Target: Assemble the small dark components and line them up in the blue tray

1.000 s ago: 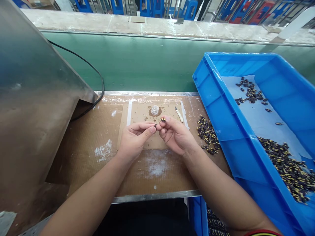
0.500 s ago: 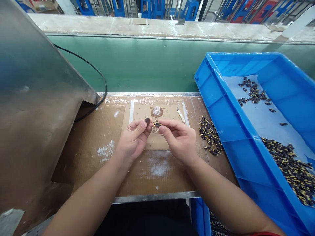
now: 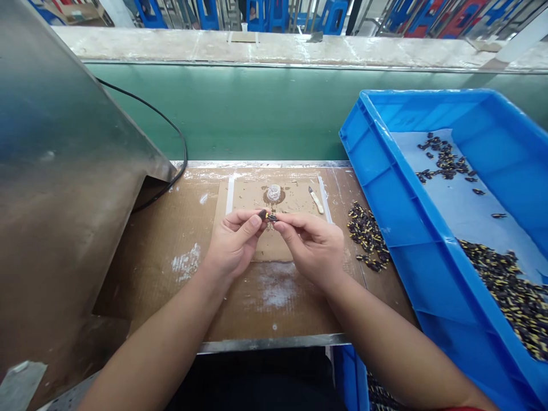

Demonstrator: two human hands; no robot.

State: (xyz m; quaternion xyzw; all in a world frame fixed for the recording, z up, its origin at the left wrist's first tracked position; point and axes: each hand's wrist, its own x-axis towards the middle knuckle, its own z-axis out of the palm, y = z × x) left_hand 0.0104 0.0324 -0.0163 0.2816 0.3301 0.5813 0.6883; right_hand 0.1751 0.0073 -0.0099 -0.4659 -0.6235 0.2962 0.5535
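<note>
My left hand (image 3: 233,242) pinches a small dark piece (image 3: 262,214) between thumb and forefinger. Facing it, the thumb and forefinger of my right hand (image 3: 315,246) are closed on a small black-and-yellow part (image 3: 272,217). The two pieces meet end to end, or nearly so; I cannot tell whether they are joined. Both hands hover over a cardboard sheet (image 3: 274,248) taped to the bench. Just beyond the fingertips stands a small clear container (image 3: 274,193) on a dark wet-looking patch. A craft knife (image 3: 316,201) with a pale handle lies beyond my right hand.
A heap of black-and-yellow parts (image 3: 368,237) lies on the bench at right. Beside it, a large blue crate (image 3: 398,222) holds many more on white sheeting. A metal housing (image 3: 81,171) stands at left, with a black cable (image 3: 158,108) behind it. A green belt (image 3: 240,114) runs across the back.
The dark piece in my left hand has turned from face-on to edge-on and come against the end of the black-and-yellow part. My hands have drawn slightly closer together.
</note>
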